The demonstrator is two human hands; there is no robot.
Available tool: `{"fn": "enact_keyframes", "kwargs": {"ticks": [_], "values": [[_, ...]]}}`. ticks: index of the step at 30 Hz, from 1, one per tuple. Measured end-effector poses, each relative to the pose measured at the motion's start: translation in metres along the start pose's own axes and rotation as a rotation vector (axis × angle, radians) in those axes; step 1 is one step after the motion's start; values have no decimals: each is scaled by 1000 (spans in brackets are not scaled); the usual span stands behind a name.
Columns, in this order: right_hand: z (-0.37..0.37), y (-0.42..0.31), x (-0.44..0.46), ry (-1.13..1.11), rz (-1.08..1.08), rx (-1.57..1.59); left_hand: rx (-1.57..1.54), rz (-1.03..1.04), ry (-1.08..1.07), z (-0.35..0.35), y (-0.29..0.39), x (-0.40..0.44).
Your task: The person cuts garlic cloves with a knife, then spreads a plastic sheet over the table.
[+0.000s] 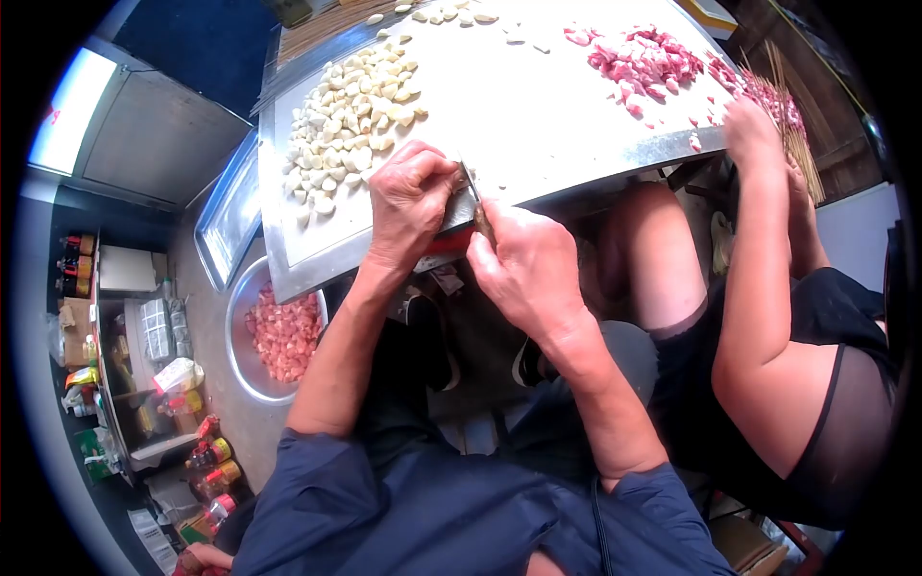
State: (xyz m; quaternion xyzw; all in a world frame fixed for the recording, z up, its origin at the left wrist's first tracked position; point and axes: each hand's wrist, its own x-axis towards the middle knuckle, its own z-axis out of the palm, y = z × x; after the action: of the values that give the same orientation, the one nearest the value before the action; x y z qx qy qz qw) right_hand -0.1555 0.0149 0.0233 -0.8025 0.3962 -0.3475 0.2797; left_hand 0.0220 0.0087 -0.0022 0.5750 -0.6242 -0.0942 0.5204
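My right hand (528,261) is wrapped around the handle of a small knife (469,180), its thin blade pointing up and away from me. Close beside the blade, my left hand (413,200) is closed with fingertips pinched together. What it holds, if anything, is hidden by the fingers. Both hands are at the near edge of the white-topped table (499,106). Just beyond my left hand spreads a pile of peeled garlic cloves (360,120), with a few more cloves (456,14) along the far edge.
Cut raw meat (645,62) lies at the table's right. There a co-worker's hand (754,134) is near thin wooden skewers (805,163). On the floor at left stands a metal bowl (235,331) of diced meat, beside a metal tray (223,216). Bottles (216,470) fill a shelf far left.
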Motion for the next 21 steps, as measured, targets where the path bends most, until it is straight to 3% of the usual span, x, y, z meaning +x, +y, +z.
{"fn": "enact_keyframes", "kwargs": {"ticks": [6,9,13,17,21], "values": [[3,0,14,-74,23,-127,14,-6,4,1,4,-1],[10,4,11,-74,99,9,129,8,63,0,5,-2],[11,2,7,96,65,132,223,-55,146,2,-1,-2],[0,3,12,234,94,218,105,-138,177,1,9,-2],[-7,7,11,270,46,235,379,240,-50,2,3,8]]}}
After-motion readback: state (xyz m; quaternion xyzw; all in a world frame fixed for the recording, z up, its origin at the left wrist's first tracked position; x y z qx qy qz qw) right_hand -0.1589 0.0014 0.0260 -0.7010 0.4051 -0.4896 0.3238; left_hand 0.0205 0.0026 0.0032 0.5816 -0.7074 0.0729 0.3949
